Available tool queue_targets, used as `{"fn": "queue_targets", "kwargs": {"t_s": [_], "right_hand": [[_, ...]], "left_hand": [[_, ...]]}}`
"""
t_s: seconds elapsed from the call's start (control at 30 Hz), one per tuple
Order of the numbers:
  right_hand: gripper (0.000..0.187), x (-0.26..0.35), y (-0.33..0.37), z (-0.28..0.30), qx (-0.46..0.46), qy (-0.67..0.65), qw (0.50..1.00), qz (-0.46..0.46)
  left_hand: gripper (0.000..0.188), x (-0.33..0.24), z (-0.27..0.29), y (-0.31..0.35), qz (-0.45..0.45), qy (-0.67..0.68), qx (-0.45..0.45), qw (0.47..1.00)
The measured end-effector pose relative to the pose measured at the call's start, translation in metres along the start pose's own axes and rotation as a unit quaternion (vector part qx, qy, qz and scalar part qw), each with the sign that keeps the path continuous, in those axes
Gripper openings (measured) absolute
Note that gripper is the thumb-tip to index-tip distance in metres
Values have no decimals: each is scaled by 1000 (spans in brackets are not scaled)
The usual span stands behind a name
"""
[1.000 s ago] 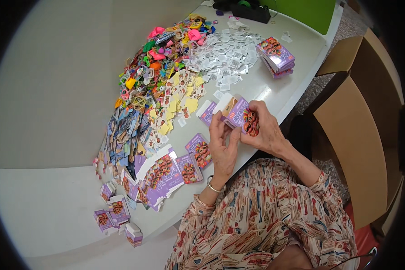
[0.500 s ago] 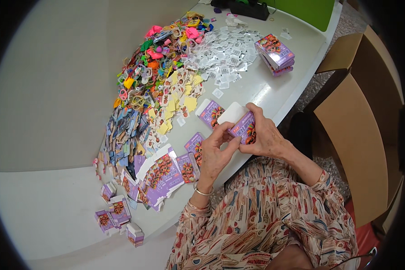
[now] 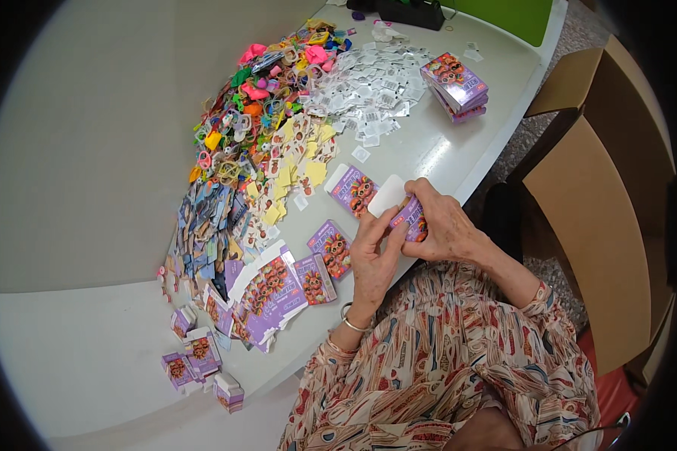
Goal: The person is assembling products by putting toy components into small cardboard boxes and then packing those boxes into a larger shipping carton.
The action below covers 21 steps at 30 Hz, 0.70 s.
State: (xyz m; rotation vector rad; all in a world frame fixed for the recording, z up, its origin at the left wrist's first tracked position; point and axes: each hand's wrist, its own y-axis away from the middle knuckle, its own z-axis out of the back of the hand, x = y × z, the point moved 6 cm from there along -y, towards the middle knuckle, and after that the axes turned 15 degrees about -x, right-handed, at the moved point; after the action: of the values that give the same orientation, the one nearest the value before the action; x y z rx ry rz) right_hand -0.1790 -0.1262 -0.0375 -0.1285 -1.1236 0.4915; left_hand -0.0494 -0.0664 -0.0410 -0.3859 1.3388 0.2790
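A small purple cardboard box (image 3: 411,216) with a cartoon print is held between my two hands near the table's front edge. Its white end flap (image 3: 387,195) stands up open. My left hand (image 3: 374,252) pinches the box at its open end, thumb and fingers close to the flap. Around the right side of the box, my right hand (image 3: 445,227) has its fingers wrapped. Just beyond my left hand lies a purple box with its flap out (image 3: 353,188). Another purple box (image 3: 331,246) and a smaller one (image 3: 314,279) lie left of my left wrist.
Stacked purple boxes (image 3: 456,83) stand at the far right. White sachets (image 3: 368,86), small colourful toys (image 3: 256,98), yellow and white cards (image 3: 293,161) and bluish packets (image 3: 203,229) form heaps. Flat box blanks (image 3: 267,297) lie at left. A large open carton (image 3: 590,225) stands on the right.
My left hand has shifted slightly right and up, its fingers now further over the box's open end. The right hand still grips the box, its fingers moved a little.
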Motion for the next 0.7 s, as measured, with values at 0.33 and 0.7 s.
{"fn": "queue_targets", "kwargs": {"t_s": [0.33,0.7], "right_hand": [[80,-7,3,-2,52,-8,991,-122],[80,12,10,-4,11,59,996,63]], "left_hand": [[27,-28,0,5,-146,-124,-19,981],[14,3,7,-15,166,82,53,981]]}}
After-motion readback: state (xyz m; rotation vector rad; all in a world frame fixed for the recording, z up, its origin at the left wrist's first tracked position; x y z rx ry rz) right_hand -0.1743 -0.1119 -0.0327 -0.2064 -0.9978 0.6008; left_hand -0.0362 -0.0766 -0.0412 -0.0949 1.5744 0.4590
